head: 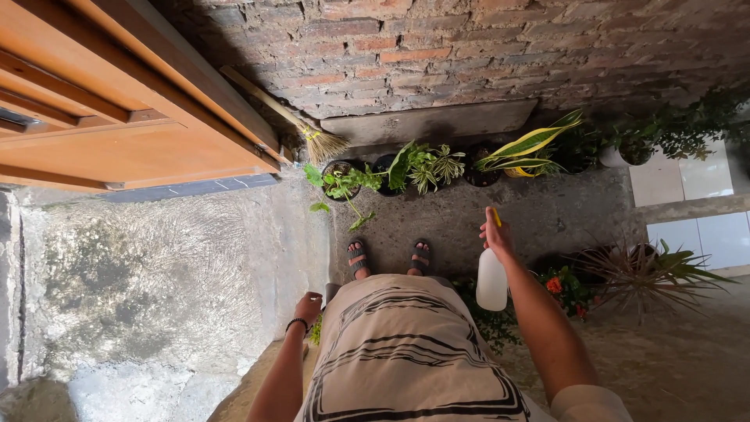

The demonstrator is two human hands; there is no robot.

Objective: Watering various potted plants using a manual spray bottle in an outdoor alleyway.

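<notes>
From the head camera, looking straight down, the right hand (pixel 495 234) is closed around the neck of a white spray bottle (pixel 491 280) with a yellow trigger, fingers wrapped at the top while the bottle's body hangs below the hand. The bottle is held out in front of the person, above the concrete floor (pixel 539 211), near a small plant with orange-red flowers (pixel 564 289) and a spiky reddish-green plant (pixel 644 270).

The left hand (pixel 309 306) hangs low beside the hip, fingers curled into a loose fist; a dark beaded bracelet (pixel 296 323) sits on the wrist. Whether it holds anything, I cannot tell; a bit of green shows just beneath it.

The bottle carries no visible label. Along the foot of the brick wall (pixel 469 47) stands a row of dark pots with leafy green plants (pixel 406 168), and a yellow-edged, sword-leaved plant (pixel 527 148) beside them. A straw broom (pixel 312 137) leans by the orange wooden door (pixel 117 117). The person's sandalled feet (pixel 388 256) stand just short of the pots.
</notes>
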